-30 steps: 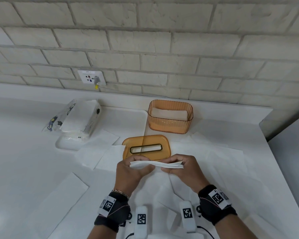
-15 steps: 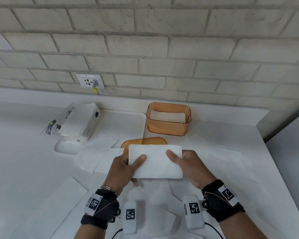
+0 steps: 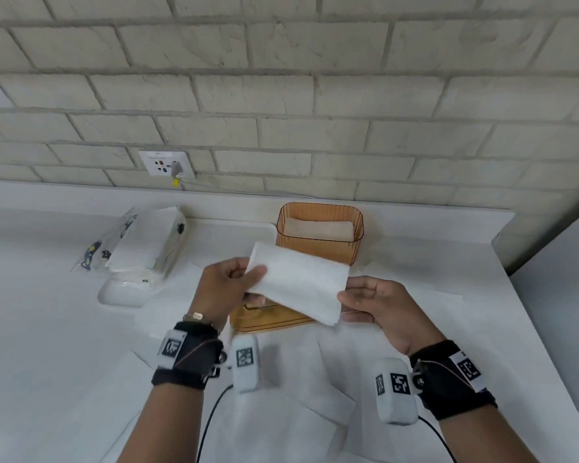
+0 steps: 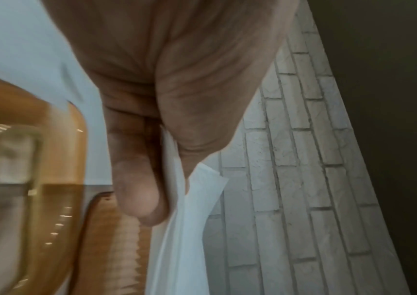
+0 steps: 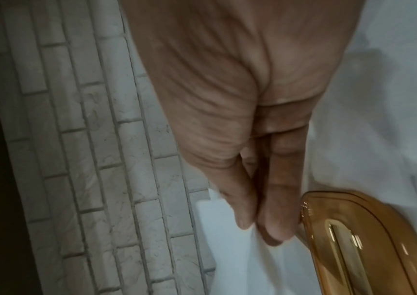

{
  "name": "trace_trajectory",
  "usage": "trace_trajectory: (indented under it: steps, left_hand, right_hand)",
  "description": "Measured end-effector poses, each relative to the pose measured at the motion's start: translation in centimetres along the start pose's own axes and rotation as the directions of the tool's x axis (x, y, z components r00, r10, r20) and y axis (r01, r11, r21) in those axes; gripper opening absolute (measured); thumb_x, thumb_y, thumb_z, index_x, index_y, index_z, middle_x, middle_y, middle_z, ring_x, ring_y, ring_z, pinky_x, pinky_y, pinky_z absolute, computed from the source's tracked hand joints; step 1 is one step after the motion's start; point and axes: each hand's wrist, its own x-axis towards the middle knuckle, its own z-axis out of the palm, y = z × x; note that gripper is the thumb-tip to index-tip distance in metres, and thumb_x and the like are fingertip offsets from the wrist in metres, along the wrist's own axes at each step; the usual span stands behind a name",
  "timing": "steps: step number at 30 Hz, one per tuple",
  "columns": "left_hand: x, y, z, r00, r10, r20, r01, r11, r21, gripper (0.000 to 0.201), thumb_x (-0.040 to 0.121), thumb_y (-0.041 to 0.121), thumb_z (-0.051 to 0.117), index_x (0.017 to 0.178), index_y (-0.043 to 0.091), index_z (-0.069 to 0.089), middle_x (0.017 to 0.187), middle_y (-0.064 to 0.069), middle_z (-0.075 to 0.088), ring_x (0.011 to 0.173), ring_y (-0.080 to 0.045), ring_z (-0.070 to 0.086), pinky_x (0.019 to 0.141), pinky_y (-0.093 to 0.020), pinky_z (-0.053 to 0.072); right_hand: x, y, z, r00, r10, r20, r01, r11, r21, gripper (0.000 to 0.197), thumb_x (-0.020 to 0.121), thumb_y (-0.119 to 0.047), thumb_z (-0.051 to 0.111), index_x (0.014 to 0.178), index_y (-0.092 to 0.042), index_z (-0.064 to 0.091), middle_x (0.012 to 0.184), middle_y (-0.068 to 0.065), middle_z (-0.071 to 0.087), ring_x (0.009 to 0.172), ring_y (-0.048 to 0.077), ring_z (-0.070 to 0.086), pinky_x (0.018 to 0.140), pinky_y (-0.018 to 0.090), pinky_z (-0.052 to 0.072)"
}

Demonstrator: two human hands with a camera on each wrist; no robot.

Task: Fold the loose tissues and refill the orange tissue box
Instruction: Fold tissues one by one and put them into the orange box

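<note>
The folded tissue stack (image 3: pixel 298 284) was held in the air above the middle of the table (image 3: pixel 41 345), tilted, with its far left corner highest. The left hand (image 3: pixel 223 289) pinched the stack's left end, thumb on top and fingers (image 4: pixel 139 191) beneath. The right hand (image 3: pixel 381 309) pinched the near right corner between thumb and fingers (image 5: pixel 275 225). In both wrist views the fingers were pressed together against the white sheets; most fingertips were hidden behind the paper.

The orange tissue box (image 3: pixel 320 232) stood open near the table's far edge, just beyond the stack. A layer of tissues (image 3: pixel 318 227) lay inside it, seen partly through the tinted wall. The stack's far edge covered the box's lower front wall in the head view, so it could not be told whether they touched.

The orange lid (image 3: pixel 268 317) lay flat on the table under the hands. Only its near edge and part of its gold slot frame showed in the head view. It was blurred in the left wrist view.

Loose tissue sheets (image 3: pixel 325 406) lay spread on the table near its front edge, hard to separate from the white surface. A clear tissue pack (image 3: pixel 141 242) lay toward the far left, overhanging a shallow white tray (image 3: pixel 124 292). A wall socket (image 3: pixel 166 163) with a plug sat above the table's far edge.
</note>
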Motion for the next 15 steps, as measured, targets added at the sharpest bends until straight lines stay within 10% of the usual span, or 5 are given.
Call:
trace_trajectory:
  steps: [5,9,15]
  left_hand:
    - [5.7,4.6,2.9,0.995,0.078,-0.063,-0.08,0.996,-0.029,0.008,0.098,0.012,0.072,0.103,0.006,0.074,0.098,-0.008,0.081,0.079,-0.025,0.08,0.076,-0.032,0.066]
    - [11.2,5.7,6.6,0.996,0.045,-0.079,-0.038,0.996,0.085,0.009,0.096,0.0,0.067,0.103,0.002,0.071,0.11,-0.013,0.075,0.078,-0.025,0.078,0.082,-0.041,0.066]
    - [15.1,4.9,10.3,0.994,0.034,-0.101,0.014,0.898,0.44,0.035,0.09,-0.002,0.055,0.119,0.004,0.074,0.121,-0.013,0.074,0.097,-0.037,0.077,0.081,-0.047,0.066]
  right_hand:
    - [0.3,0.2,-2.5,0.974,-0.105,-0.2,0.05,0.964,-0.263,0.033,0.082,-0.016,0.09,0.112,-0.022,0.078,0.105,-0.005,0.081,0.1,0.013,0.076,0.084,0.026,0.058]
    - [0.8,3.0,-5.2,0.964,-0.172,-0.202,-0.053,0.621,-0.782,0.056,0.072,-0.037,0.095,0.124,-0.037,0.072,0.132,-0.02,0.063,0.128,0.01,0.056,0.102,0.025,0.041]
    - [1.0,5.5,-5.8,0.983,-0.107,-0.148,-0.094,0.394,-0.914,0.076,0.071,-0.054,0.09,0.14,-0.039,0.061,0.162,-0.013,0.04,0.147,0.015,0.033,0.118,0.03,0.028]
